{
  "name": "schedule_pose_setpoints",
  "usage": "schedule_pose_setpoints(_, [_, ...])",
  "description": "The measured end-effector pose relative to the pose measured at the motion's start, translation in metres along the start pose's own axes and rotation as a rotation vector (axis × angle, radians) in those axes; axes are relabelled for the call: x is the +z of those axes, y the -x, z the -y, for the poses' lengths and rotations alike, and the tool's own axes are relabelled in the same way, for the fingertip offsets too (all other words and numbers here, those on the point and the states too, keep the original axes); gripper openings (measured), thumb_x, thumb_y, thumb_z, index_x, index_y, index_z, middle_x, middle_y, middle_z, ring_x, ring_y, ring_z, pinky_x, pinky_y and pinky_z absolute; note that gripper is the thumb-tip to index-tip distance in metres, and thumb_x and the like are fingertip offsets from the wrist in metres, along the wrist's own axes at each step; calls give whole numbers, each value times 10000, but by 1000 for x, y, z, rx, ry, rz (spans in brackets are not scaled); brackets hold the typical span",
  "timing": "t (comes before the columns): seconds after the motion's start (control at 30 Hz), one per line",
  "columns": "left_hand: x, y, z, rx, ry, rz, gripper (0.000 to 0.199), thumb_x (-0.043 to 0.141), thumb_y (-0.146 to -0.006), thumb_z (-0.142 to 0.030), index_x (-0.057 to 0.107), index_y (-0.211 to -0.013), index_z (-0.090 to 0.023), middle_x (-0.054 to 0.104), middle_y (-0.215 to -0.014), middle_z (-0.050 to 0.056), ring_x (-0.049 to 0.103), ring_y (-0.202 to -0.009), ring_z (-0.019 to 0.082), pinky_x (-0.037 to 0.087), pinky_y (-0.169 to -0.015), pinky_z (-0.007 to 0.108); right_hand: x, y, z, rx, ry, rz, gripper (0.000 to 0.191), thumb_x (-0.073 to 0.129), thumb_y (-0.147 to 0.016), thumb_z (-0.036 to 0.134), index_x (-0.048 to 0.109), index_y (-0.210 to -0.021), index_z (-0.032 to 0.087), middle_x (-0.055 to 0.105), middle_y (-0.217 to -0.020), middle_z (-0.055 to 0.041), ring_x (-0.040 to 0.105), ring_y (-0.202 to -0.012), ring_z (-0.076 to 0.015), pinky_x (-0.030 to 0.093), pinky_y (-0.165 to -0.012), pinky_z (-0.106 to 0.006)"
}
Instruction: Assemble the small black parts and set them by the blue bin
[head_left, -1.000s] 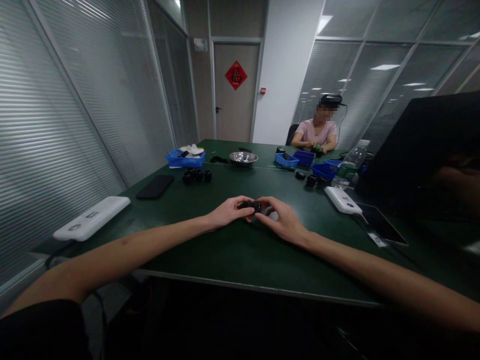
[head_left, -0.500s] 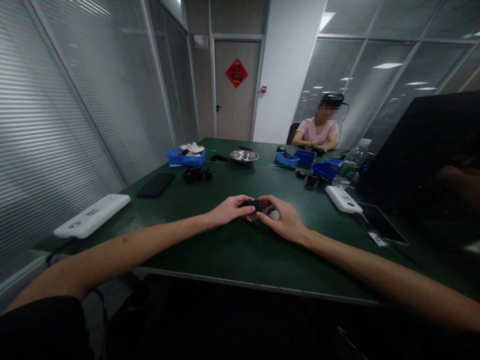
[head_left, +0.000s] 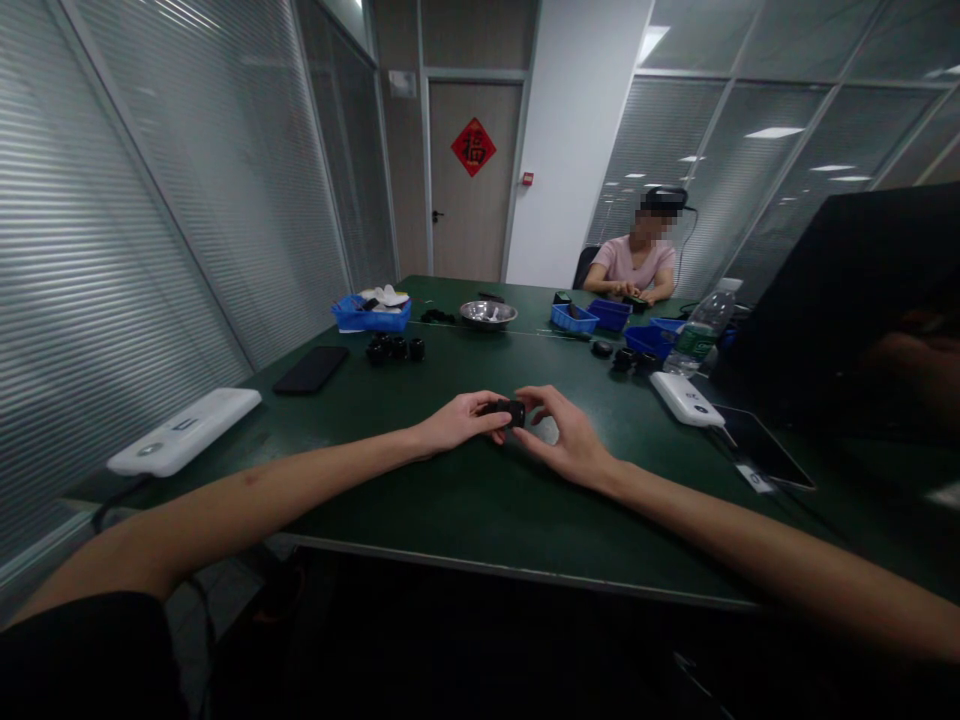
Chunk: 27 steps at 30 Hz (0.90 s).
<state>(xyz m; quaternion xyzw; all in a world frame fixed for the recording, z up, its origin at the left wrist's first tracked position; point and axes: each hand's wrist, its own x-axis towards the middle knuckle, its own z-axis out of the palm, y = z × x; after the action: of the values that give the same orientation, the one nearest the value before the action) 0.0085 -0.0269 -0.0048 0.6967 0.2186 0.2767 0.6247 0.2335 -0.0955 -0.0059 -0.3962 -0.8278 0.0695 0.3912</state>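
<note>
Over the green table [head_left: 450, 510], my left hand [head_left: 457, 424] is closed on a small black cylindrical part [head_left: 513, 411]. Its thumb lies along the near side, and the fingers behind it are partly hidden. What exactly the part is, I cannot make out. My right hand [head_left: 566, 435] is at the part's right end, thumb and fingers curved and spread apart around it. Between those fingertips a gap shows, though the thumb tip is very close to the part.
Several black cylindrical parts [head_left: 395, 348] stand at the back left, near a blue basket [head_left: 373, 318] and a black phone [head_left: 311, 370]. A steel bowl [head_left: 487, 316] sits farther back. On the right are blue bins [head_left: 649, 341], a bottle [head_left: 701, 330] and a white power bank [head_left: 686, 400]. Another person sits across.
My right hand's fingers have opened wider and drawn slightly off the black part. My left hand keeps the part in the same place.
</note>
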Motion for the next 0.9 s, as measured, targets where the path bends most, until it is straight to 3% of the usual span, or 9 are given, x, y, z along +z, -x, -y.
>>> schedule_pose_setpoints(0.13, [1, 2, -2, -19, 11, 0, 416, 730, -909, -313, 610, -1238, -90, 698, -1032, 91, 686, -828, 158, 544, -861, 345, -2, 1, 1, 64, -6, 51, 329, 640, -973, 356, 569, -1265, 221, 656, -1096, -78, 658, -938, -235, 587, -749, -372])
schedule_pose_setpoints(0.37, [0, 1, 0, -32, 29, 23, 502, 786, -868, -380, 608, -1236, -89, 709, -1002, 98, 700, -819, 164, 549, -862, 361, 0, 0, 1, -58, -6, 19, 321, 656, -935, 248, 578, -1247, 252, 606, -1219, -96, 625, -1023, -249, 580, -862, -428])
schedule_pose_setpoints(0.6, [0, 1, -2, -18, 14, 9, 528, 790, -860, -419, 616, -1238, -94, 702, -1021, 98, 695, -832, 161, 543, -866, 358, -1, 0, 0, 94, -31, 59, 347, 626, -985, 377, 566, -1294, 230, 668, -1113, -81, 664, -949, -232, 599, -784, -397])
schedule_pose_setpoints(0.9, [0, 0, 0, -46, 33, 27, 526, 780, -871, -396, 587, -1241, -77, 704, -997, 95, 698, -818, 157, 543, -864, 361, 0, 0, -1, -49, -19, 17, 307, 669, -943, 285, 581, -1234, 244, 603, -1204, -102, 621, -1026, -250, 591, -834, -427])
